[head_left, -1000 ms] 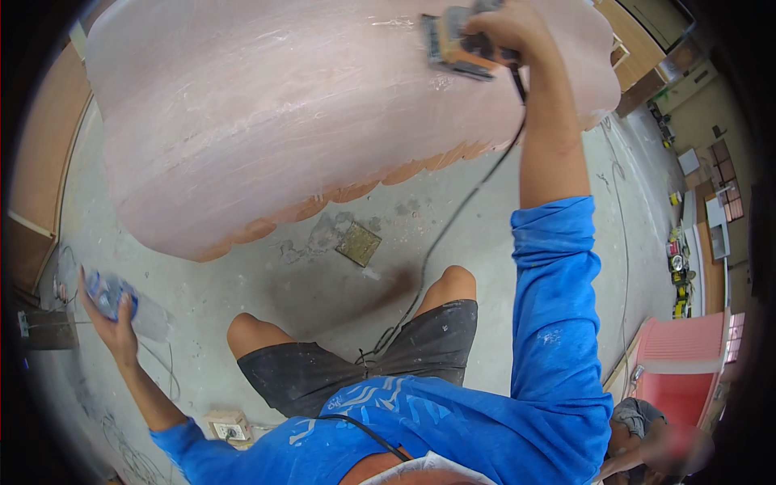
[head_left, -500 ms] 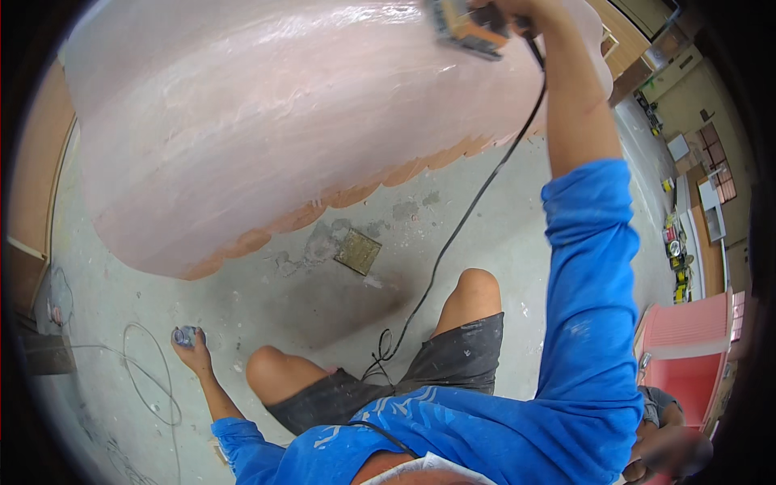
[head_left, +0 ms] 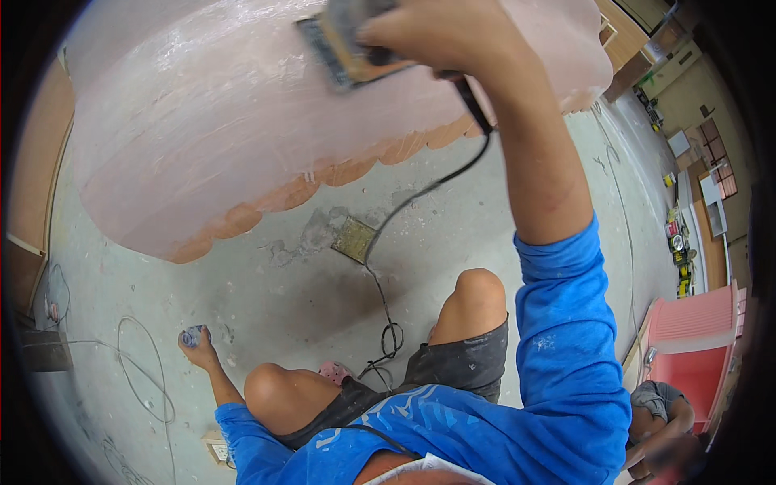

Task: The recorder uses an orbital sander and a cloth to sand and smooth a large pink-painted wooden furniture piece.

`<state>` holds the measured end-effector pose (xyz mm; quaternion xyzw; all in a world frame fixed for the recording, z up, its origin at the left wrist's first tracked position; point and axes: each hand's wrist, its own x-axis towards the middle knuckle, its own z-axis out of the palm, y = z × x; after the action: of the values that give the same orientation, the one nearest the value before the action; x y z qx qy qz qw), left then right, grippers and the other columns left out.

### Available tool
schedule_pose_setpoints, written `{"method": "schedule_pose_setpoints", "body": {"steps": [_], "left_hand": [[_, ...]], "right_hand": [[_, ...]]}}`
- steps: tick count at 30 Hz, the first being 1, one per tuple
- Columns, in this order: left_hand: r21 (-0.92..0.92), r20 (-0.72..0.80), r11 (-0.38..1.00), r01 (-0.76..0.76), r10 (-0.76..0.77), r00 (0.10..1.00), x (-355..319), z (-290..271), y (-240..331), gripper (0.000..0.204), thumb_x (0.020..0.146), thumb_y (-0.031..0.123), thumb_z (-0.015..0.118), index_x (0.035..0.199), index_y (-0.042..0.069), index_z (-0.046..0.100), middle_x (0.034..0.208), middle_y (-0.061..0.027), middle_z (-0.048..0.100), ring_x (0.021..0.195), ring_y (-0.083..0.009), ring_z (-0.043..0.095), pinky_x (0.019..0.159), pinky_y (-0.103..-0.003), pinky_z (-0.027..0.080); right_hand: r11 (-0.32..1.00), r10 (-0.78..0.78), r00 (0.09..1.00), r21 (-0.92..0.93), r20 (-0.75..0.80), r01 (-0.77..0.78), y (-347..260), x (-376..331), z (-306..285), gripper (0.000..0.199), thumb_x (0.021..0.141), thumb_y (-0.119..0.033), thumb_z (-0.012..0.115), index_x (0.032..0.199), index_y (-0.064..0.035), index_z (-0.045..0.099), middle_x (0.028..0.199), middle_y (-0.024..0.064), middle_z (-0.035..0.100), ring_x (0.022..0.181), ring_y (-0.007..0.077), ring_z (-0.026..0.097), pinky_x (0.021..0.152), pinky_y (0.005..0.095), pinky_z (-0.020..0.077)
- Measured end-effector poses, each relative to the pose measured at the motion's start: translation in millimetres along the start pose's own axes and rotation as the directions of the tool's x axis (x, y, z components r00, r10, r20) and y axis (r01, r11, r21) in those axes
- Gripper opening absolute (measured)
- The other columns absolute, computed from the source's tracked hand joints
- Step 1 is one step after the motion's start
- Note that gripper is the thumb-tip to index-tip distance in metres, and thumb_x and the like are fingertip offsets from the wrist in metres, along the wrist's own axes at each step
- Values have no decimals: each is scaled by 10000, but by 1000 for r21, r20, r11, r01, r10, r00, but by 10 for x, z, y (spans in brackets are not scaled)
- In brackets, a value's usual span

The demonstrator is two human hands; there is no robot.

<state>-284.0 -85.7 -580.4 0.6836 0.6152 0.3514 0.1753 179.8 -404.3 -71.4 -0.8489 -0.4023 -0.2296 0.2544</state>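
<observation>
My right hand [head_left: 443, 39] is closed round an electric sander [head_left: 343, 50], grey and orange with a flat square pad. The sander is smeared by motion and held against or just over a large, curved, pinkish panel [head_left: 194, 137]. Along the panel's lower side runs a scalloped brown edge [head_left: 291, 196]. Low on the left, my left hand [head_left: 200, 352] grips a small clear plastic bottle [head_left: 191, 335], away from the panel. A black power cord [head_left: 428, 187] hangs from the sander down to the floor between my knees.
A square yellowish plate [head_left: 354, 239] lies on the grey floor below the panel. Loose cable [head_left: 166, 388] loops at left, near a white power strip [head_left: 217, 446]. Another person [head_left: 659, 412] is at lower right beside a pink cabinet [head_left: 687, 368].
My right hand has swept the sander left across the panel, dragging the cord with it. My left hand, still on the bottle, has shifted only slightly.
</observation>
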Motion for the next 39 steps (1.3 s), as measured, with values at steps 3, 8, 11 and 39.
{"method": "schedule_pose_setpoints", "body": {"steps": [3, 8, 11, 39], "left_hand": [[-63, -28, 997, -37, 36, 999, 0, -59, -94, 693, 695, 249, 891, 1263, 25, 565, 1215, -191, 640, 1133, -335, 612, 996, -420, 472], [-89, 71, 995, -53, 59, 996, -53, 129, 94, 695, 703, 244, 890, 1266, 6, 560, 1223, -189, 624, 1147, -331, 595, 1010, -411, 461], [-104, 97, 994, -31, 41, 994, 25, 97, 113, 716, 707, 256, 889, 1285, 3, 549, 1238, -196, 616, 1161, -339, 587, 1015, -412, 456], [-566, 199, 785, -251, 425, 883, -38, -889, 2299, 432, 906, 23, 677, 1309, -8, 524, 1144, -134, 644, 1070, -195, 636, 925, -310, 517]], "right_hand": [[883, 380, 917, 246, 122, -399, 240, -143, -276, 723, 663, -95, 765, 1346, -15, 542, 878, 212, 703, 689, 289, 699, 489, 378, 528], [897, 437, 892, 135, -118, -422, 1321, 241, -524, 790, 616, -79, 798, 1364, -62, 545, 905, 178, 676, 636, 231, 622, 463, 383, 490], [876, 441, 897, 205, 21, -436, 881, 246, -458, 788, 618, -124, 795, 1363, -60, 547, 921, 190, 682, 675, 246, 645, 523, 392, 522], [983, 37, 857, 173, -513, 61, 29, -857, 673, 353, 763, -34, 635, 1089, -170, 634, 1059, 251, 526, 806, 374, 572, 592, 417, 511]]}}
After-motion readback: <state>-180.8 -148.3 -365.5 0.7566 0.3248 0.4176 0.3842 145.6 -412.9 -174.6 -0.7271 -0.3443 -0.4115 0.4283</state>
